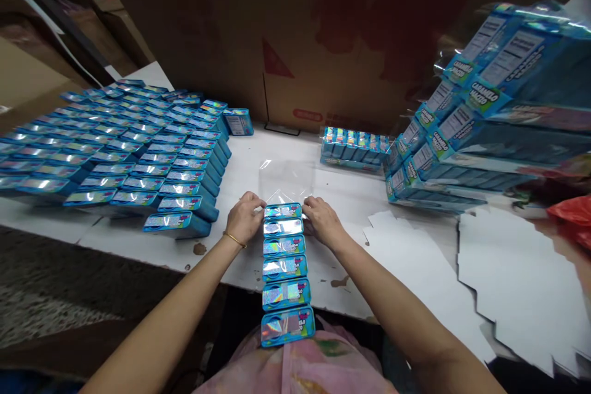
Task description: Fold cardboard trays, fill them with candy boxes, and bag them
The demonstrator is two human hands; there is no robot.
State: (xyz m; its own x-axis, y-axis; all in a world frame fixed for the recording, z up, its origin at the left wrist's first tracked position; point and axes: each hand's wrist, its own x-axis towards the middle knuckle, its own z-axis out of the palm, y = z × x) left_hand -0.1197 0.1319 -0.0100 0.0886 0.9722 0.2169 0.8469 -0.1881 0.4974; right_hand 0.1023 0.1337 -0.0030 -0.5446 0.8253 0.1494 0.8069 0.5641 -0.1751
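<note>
A row of several blue candy boxes [285,271] with shiny holographic tops runs from the table edge toward my body. A clear plastic bag [286,181] lies flat just beyond the far end of the row, its mouth at the farthest box. My left hand [244,217] pinches the bag's edge on the left side of that box, fingers curled. My right hand [323,220] does the same on the right side. A gold bracelet circles my left wrist.
Many identical blue boxes [115,154] stand in rows across the left of the white table [258,160]. A wrapped pack [353,148] sits at the back centre, stacked wrapped packs [480,117] tower at right. White card sheets [508,271] lie at right; cardboard cartons [300,43] wall the back.
</note>
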